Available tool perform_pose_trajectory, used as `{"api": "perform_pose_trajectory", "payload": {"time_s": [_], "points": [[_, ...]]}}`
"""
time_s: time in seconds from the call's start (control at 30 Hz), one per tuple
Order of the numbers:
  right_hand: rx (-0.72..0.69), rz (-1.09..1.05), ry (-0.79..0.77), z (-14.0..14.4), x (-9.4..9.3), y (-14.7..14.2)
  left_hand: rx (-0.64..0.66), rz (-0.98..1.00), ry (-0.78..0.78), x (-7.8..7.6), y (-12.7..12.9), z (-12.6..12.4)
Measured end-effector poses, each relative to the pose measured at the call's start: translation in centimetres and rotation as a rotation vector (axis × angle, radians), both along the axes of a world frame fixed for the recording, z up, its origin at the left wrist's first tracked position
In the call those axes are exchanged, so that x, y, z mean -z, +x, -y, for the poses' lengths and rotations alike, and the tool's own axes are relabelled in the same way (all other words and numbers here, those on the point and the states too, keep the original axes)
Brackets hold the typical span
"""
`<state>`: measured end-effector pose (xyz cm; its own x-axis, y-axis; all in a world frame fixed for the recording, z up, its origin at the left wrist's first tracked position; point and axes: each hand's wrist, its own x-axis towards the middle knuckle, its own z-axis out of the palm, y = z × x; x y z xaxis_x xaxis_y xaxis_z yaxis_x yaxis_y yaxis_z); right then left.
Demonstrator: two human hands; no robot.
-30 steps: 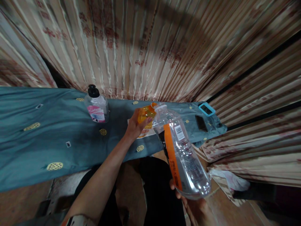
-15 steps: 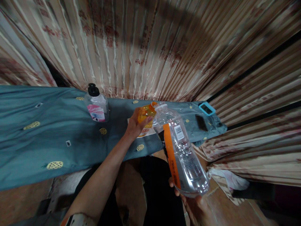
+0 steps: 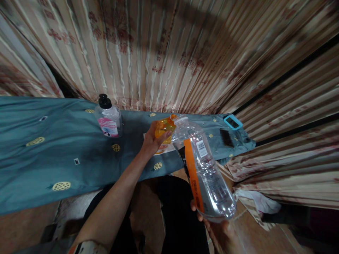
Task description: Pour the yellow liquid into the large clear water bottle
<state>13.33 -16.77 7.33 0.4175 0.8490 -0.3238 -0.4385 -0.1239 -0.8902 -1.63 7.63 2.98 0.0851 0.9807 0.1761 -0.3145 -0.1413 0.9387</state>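
From where I stand, the left hand (image 3: pixel 154 139) is wrapped firmly around a small orange bottle (image 3: pixel 164 126) over the table (image 3: pixel 87 151), thumb across the near side and the neck left bare, which seems a sensible way to steady it while leaving its mouth clear. The right hand (image 3: pixel 220 231) has its fingers curled against the bottom of a large clear bottle (image 3: pixel 205 169), bearing it from underneath; that grip probably suits its length, letting the base be raised or lowered while the neck stays by the orange one. The big bottle slants, base toward the person and neck out over the table, so the two mouths come together; whether they touch or merely sit close, I can't tell. A white packet or sheet (image 3: pixel 166 149) lies below the orange bottle, perhaps to catch drips, though most of it is covered and I can't read it. Well to the left, a black-capped bottle (image 3: pixel 108 121) stands upright by itself, likely put there to be out of the way, and a blue-framed device (image 3: pixel 233 122) lies near the far right end, its display too small to read. Beside that, a dark patch (image 3: pixel 227 137) is blurred out entirely. The palm under the big bottle is hidden, as are the left fingers behind the orange one, and I can't make out liquid in either: tint and glare confuse it.
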Motion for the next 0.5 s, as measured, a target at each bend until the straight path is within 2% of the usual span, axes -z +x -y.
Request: {"api": "perform_pose_trajectory", "payload": {"time_s": [0.27, 0.5], "points": [[-0.070, 0.027, 0.048, -0.06, -0.43, -0.06, 0.022, 0.043, -0.010, 0.04, 0.06, -0.15], [-0.051, 0.016, 0.079, -0.21, -0.30, -0.23, 0.024, 0.022, -0.009, -0.22, 0.01, -0.07]]}}
